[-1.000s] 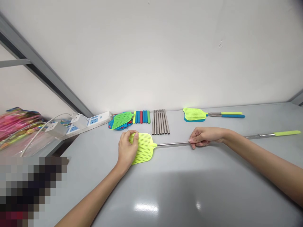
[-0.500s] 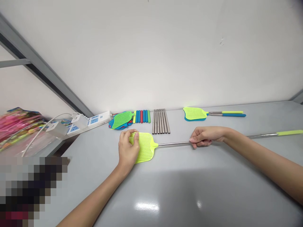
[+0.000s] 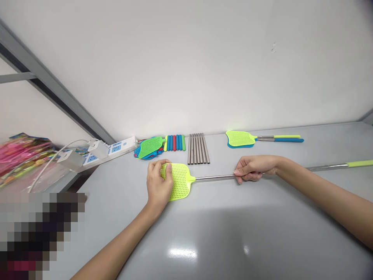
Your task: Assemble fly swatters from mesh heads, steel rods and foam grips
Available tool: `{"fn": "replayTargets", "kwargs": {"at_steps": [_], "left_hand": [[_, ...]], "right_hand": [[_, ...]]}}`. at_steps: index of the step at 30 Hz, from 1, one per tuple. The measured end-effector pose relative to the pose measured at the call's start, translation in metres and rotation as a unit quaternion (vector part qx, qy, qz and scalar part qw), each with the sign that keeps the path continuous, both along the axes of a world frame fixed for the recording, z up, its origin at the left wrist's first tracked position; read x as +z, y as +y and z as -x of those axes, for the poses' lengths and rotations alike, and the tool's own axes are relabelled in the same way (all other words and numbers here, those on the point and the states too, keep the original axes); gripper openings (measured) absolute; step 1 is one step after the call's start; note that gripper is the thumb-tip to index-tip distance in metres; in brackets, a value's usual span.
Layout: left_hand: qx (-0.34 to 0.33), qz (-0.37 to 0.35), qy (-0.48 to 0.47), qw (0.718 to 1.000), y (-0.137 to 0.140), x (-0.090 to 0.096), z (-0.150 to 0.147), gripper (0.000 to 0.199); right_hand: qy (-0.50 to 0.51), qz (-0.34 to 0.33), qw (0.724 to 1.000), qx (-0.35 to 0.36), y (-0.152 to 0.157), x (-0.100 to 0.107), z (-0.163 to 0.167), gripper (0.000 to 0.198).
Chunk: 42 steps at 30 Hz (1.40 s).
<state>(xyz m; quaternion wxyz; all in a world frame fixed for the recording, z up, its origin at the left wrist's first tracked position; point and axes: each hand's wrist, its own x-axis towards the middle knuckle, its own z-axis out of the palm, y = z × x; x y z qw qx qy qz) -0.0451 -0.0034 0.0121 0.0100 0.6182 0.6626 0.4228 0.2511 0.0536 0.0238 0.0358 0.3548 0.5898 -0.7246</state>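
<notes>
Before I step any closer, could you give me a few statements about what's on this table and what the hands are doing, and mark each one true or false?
1. The left hand is on a yellow mesh head. True.
2. The right hand has its grip on the yellow handle. False: its grip is on the metal rod, away from that handle.
3. The row of coloured handles lies left of the metal tubes. True.
4. Every handle in that row is red. False: there are yellow, blue, red and green ones.
5. Near the wall, a yellow swatter partly covers a blue swatter. True.
6. The white power strip is at the far right. False: it is on the left.
</notes>
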Motion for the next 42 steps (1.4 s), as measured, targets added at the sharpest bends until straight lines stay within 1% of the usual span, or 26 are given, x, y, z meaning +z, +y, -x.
{"fn": "replayTargets", "kwargs": {"at_steps": [8,20,26,42], "left_hand": [[0.000,-0.001,0.006,1.000,-0.0008,-0.0011,0.0003,0.018],[0.011,0.011,-0.001,1.000,-0.0045,-0.0004,-0.0044,0.017],[0.007,0.004,-0.001,1.000,-0.0055,-0.0016,-0.0049,0.017],[-0.006,0.001,0.003,1.000,-0.0059,-0.0022,-0.0044,0.017]], "right_hand": [[0.011,0.036,0.999,-0.003,-0.0015,-0.0032,0.0008,0.032],[0.017,0.041,0.999,0.008,-0.0019,-0.0013,0.0020,0.031],[0.022,0.036,0.999,0.004,-0.0037,-0.0009,0.0024,0.031],[0.052,0.096,0.994,0.021,-0.0064,-0.0071,0.0052,0.028]]}}
